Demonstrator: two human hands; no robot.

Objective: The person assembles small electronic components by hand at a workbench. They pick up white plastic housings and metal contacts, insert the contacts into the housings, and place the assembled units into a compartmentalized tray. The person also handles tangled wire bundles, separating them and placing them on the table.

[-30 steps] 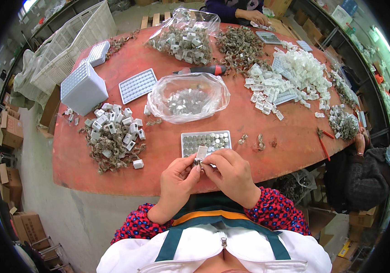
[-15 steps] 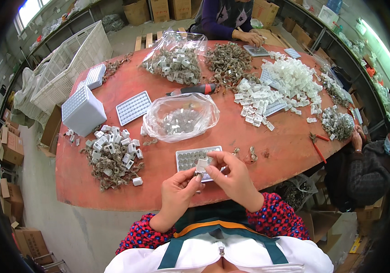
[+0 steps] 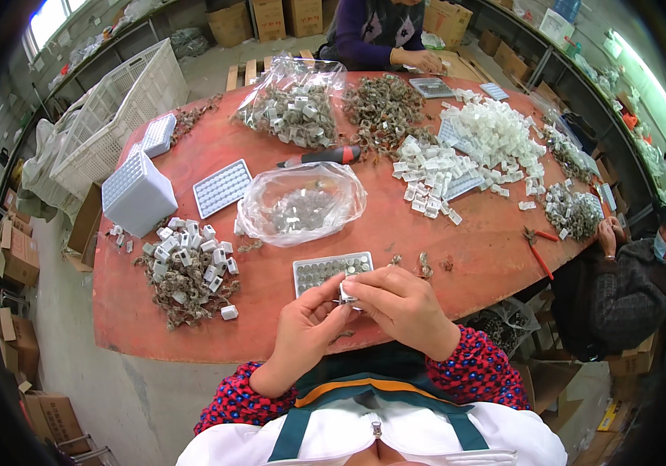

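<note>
Between both hands is a small white plastic housing (image 3: 346, 293), mostly covered by fingertips. My left hand (image 3: 307, 325) pinches it from the left with thumb and bent fingers. From the other side my right hand (image 3: 404, 304) closes its thumb and fingertips on the same piece. Just beyond them lies a shallow white tray (image 3: 296, 281) holding rows of small round greyish parts; my hands cover its near right portion. To the left stands a heap of white housings with tangled wires (image 3: 189, 272).
A clear bag of grey parts (image 3: 259, 225) stands beyond the tray, near a red-and-black tool (image 3: 333, 155). Stacked trays (image 3: 142, 194) stand left, translucent plastic pieces (image 3: 496, 140) pile up right, and red-handled pliers (image 3: 536, 252) lie near the right edge. Two other people work around the table.
My right hand has come down and inward, bringing the white piece against what my left fingers hold. The two hands now meet around it. The view has shifted slightly.
</note>
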